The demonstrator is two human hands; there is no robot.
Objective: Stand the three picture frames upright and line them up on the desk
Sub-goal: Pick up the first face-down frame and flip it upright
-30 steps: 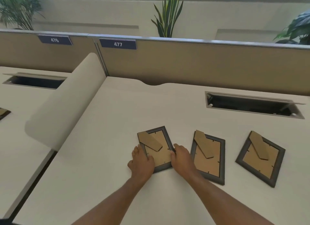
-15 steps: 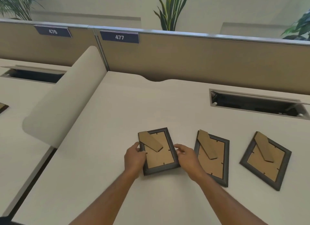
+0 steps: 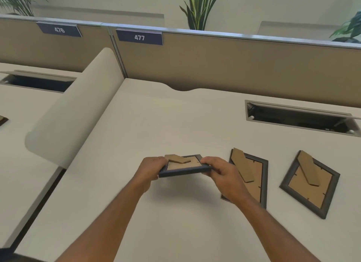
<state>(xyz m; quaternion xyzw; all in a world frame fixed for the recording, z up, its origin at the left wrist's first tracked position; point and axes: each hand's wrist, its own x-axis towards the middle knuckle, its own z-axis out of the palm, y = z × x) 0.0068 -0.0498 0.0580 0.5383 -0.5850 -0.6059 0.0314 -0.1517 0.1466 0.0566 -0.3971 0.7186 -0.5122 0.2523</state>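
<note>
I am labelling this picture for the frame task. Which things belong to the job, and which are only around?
Job: held frame in left hand and right hand; middle frame; right frame; desk.

Around: cable hatch; label 477; plant.

matte dark frames (image 3: 304, 201) with brown cardboard-looking backs, smooth matte off-white table (image 3: 166, 121) — fabric-looking tan partition (image 3: 234, 66), brushed metal top rail (image 3: 234, 34)
</note>
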